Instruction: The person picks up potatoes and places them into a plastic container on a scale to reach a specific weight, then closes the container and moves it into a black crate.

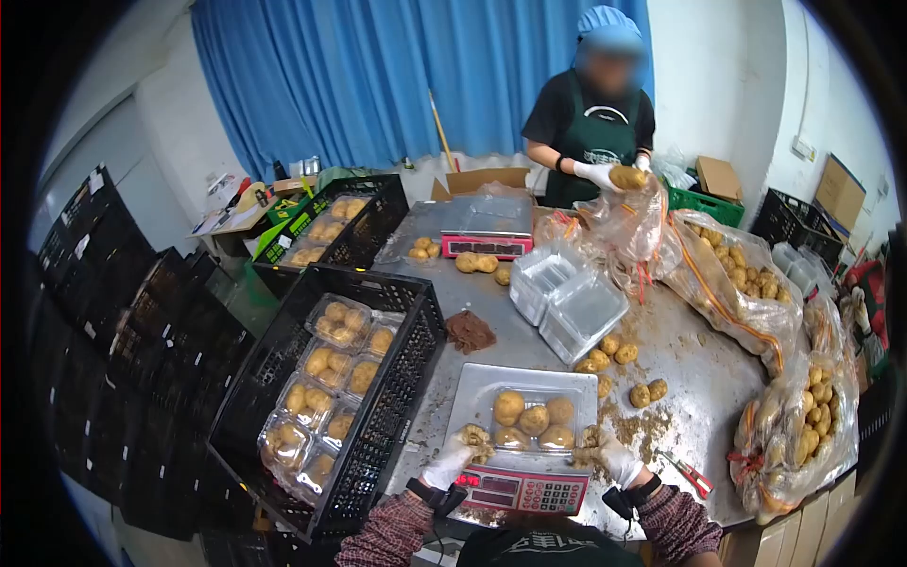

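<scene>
A clear plastic box of potatoes [534,419] rests on the silver pan of a red and white scale [522,491]. At the pan's left edge is my left hand [458,454], in a dirty white glove, its fingers curled at the box's side. My right hand [609,454], gloved the same way, is at the box's right side. Both hands' fingertips are dark with soil, and their grip is too small to make out. Loose potatoes [648,392] lie right of the scale, below a stack of empty clear boxes [572,300].
A black crate [378,463] with packed boxes stands left; another [378,203] is behind it. A brown cloth [470,332] lies mid-table. Potato bags [756,331] line the right, near red-handled scissors [694,477]. Across the table, a co-worker [600,123] holds a potato by a second scale [487,227].
</scene>
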Available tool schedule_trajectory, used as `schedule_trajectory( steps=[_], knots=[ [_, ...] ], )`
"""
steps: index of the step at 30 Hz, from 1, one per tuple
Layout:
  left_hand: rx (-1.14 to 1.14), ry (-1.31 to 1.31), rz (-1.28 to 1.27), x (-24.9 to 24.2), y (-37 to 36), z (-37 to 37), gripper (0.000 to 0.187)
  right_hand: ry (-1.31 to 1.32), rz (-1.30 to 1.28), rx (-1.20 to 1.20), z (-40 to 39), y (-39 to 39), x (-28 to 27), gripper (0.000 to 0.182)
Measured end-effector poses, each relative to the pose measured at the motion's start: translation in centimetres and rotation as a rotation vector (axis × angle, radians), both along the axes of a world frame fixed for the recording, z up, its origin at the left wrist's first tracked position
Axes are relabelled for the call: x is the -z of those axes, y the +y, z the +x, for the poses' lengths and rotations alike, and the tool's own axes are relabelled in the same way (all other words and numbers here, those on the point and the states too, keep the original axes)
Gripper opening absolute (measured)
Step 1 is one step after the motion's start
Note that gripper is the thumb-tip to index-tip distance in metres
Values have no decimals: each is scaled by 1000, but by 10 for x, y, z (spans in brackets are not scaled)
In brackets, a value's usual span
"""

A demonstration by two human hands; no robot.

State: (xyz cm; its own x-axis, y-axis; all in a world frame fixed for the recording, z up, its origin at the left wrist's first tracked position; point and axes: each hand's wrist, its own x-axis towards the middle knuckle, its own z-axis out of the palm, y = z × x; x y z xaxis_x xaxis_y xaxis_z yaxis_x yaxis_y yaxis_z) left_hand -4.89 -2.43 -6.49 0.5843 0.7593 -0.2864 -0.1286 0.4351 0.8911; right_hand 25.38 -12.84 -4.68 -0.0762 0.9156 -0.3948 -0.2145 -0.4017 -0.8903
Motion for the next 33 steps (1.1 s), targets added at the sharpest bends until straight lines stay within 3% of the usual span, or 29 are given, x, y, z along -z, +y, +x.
schedule_trajectory(
  steps=[3,5,11,13,16,19,23,29,33],
  knots=[
    [-115,37,62,-15,-6,-3,18,-34,92,-14,-6,3,-4,21],
    [-147,67,122,-49,-11,-11,19,20,117,30,-20,5,-41,22],
    [-213,-346,5,-117,-12,-38,21,223,177,111,-48,19,-136,15],
    [-217,-341,3,-117,-14,-45,30,167,214,73,-50,19,-154,14],
    [-219,-329,37,-119,-22,-49,60,102,265,29,-53,14,-176,14],
    [-231,-374,43,-124,-27,-48,61,70,286,27,-55,8,-190,15],
    [-220,-320,37,-127,-27,-44,64,48,296,40,-51,5,-189,18],
    [-205,-419,-40,-103,-25,-43,46,80,258,21,-42,7,-154,19],
    [-225,-316,-41,-70,-26,-36,24,-135,211,-108,-22,20,-88,21]
  ],
)
